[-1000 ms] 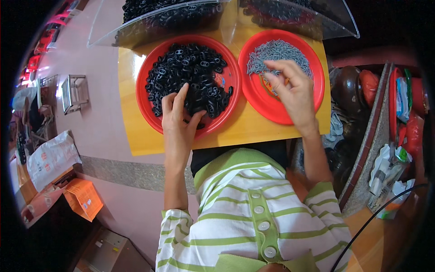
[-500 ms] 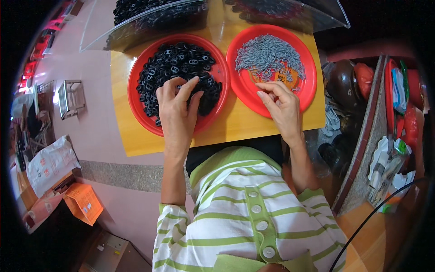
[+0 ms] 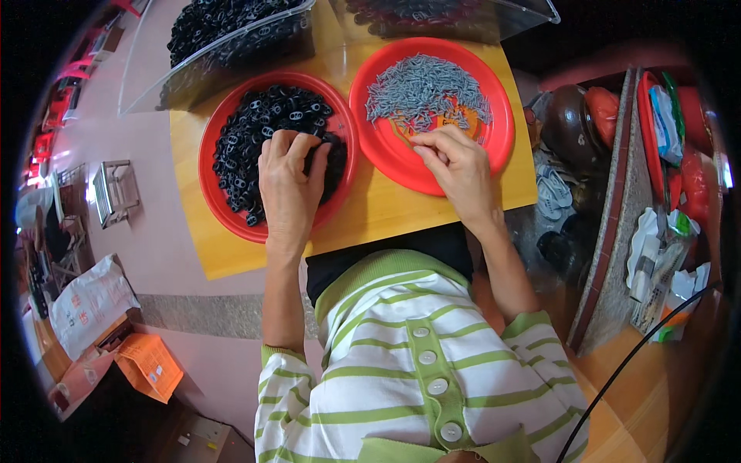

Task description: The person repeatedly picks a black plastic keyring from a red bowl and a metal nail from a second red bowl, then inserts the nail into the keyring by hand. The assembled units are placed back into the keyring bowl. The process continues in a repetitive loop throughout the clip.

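Note:
My left hand (image 3: 287, 181) reaches into the left red tray (image 3: 212, 202), its fingers curled down toward the thumb among small black plastic pieces (image 3: 262, 116). These are oval with two openings, and the hand hides whatever its fingertips grip. Over the near part of the right red tray (image 3: 394, 174), my right hand (image 3: 457, 166) holds thumb and forefinger together in a pinch. Anything between those fingertips is too small to make out. Grey metal screws (image 3: 424, 85) lie heaped in that tray, beyond the right hand.
Both trays stand on a yellow wooden table (image 3: 224, 258). Clear plastic bins (image 3: 255, 50) with more black pieces stand behind them. At the right are a brown jar (image 3: 571, 131) and a stone-topped ledge (image 3: 617, 208); a metal stool (image 3: 116, 193) stands at the left.
My left fingers have lowered into the black pieces and curled closer to the thumb. My right hand stays pinched over its tray. The whole view has shifted slightly.

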The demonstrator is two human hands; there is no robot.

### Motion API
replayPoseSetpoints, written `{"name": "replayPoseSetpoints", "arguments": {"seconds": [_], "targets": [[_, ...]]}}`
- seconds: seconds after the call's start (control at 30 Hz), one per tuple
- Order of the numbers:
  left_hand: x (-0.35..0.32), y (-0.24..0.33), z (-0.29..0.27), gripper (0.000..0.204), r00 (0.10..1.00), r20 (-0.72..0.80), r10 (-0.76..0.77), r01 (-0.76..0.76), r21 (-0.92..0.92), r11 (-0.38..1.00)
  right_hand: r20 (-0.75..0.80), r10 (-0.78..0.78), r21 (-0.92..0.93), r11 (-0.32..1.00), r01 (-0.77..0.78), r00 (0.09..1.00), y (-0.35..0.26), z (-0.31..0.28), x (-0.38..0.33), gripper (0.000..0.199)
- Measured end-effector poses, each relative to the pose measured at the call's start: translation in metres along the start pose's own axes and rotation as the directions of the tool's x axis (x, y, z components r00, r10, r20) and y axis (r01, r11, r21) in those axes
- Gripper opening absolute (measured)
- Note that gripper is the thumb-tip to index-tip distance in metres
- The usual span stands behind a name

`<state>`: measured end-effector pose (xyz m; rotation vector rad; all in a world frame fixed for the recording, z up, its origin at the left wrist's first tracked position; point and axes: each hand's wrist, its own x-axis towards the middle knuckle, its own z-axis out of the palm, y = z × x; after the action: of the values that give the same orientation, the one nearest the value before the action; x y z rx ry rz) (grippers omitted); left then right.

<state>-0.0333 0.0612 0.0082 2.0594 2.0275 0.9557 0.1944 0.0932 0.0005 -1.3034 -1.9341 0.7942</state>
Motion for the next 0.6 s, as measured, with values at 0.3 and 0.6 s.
{"name": "replayPoseSetpoints", "arguments": {"seconds": [0.3,0.6], "targets": [[-0.006,-0.003,-0.004,0.009,0.996,-0.094,0.003,-0.024,-0.216,0.976,0.132,-0.298,-0.287,0.901,0.325,0.945,0.01,0.005,0.026,0.007],[-0.027,0.008,-0.015,0.002,0.849,0.357,-0.39,0.351,-0.932,-0.088,0.172,-0.269,-0.327,0.892,0.313,0.948,-0.002,0.003,0.035,0.006]]}}
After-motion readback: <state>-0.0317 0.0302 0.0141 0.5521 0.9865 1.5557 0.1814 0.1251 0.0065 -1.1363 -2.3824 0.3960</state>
